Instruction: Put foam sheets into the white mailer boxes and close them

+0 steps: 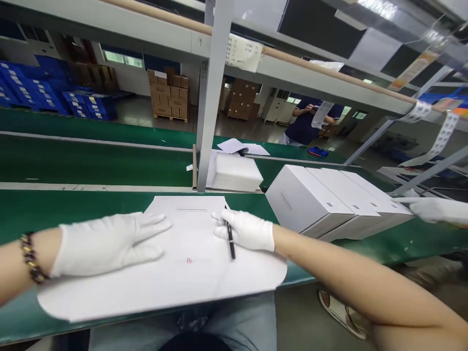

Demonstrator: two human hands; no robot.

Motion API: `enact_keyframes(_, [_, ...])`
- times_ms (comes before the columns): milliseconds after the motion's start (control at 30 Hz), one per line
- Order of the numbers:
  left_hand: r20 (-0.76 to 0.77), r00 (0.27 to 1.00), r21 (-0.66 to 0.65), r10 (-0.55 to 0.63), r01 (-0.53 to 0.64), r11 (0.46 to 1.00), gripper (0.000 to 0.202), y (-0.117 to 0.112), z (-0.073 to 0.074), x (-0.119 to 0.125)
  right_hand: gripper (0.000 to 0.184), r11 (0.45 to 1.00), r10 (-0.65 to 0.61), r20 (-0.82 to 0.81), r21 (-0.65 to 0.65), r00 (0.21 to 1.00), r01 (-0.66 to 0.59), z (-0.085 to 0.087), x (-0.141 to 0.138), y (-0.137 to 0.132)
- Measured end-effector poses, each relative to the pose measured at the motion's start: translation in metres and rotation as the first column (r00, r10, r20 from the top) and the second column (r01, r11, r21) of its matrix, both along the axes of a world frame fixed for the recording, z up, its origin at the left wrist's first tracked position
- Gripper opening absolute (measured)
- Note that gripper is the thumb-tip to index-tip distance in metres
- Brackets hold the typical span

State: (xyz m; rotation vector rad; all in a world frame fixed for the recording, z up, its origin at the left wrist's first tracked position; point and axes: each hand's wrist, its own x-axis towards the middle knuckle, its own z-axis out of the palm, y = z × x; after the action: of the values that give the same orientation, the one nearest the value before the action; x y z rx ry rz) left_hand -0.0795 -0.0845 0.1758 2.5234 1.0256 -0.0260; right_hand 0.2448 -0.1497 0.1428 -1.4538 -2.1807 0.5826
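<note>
A white carton with its flap spread toward me (175, 278) lies on the green bench in front of me; it bears a small red mark and a thin slot near its far edge. Resting flat on its left side is my left hand (109, 243), white-gloved, fingers stretched out and holding nothing. My right hand (244, 229), also gloved, is closed around a black pen (230, 239) over the carton's right side. The pen slants, one end pointing toward me.
Several white boxes (329, 200) stand in a row on the right, with a co-worker's gloved hand (438, 209) at their far end. A foam-wrapped block (237, 172) sits behind the upright metal post (212, 97). Another person (307, 119) stands beyond the bench.
</note>
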Motion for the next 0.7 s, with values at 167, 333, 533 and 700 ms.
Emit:
enact_keyframes(167, [-0.049, 0.963, 0.475, -0.265, 0.256, 0.842, 0.073, -0.03, -0.093, 0.008, 0.055, 0.974, 0.04, 0.149, 0.214, 0.988, -0.071, -0.078, -0.016, -0.024])
enact_keyframes(333, [0.006, 0.952, 0.712, -0.305, 0.21, 0.67, 0.081, -0.032, -0.127, 0.004, 0.068, 0.941, 0.08, 0.249, 0.3, 0.965, -0.155, -0.094, -0.016, -0.025])
enact_keyframes(533, [-0.02, 0.993, 0.573, -0.115, 0.105, 0.813, 0.08, -0.026, -0.123, 0.044, 0.07, 0.955, 0.065, 0.514, 0.218, 0.855, -0.203, -0.087, -0.025, -0.005])
enact_keyframes(700, [-0.078, 0.997, 0.553, 0.012, 0.033, 0.833, 0.074, 0.017, -0.124, 0.078, 0.068, 0.973, -0.08, 0.528, 0.225, 0.845, -0.048, -0.084, -0.023, 0.041])
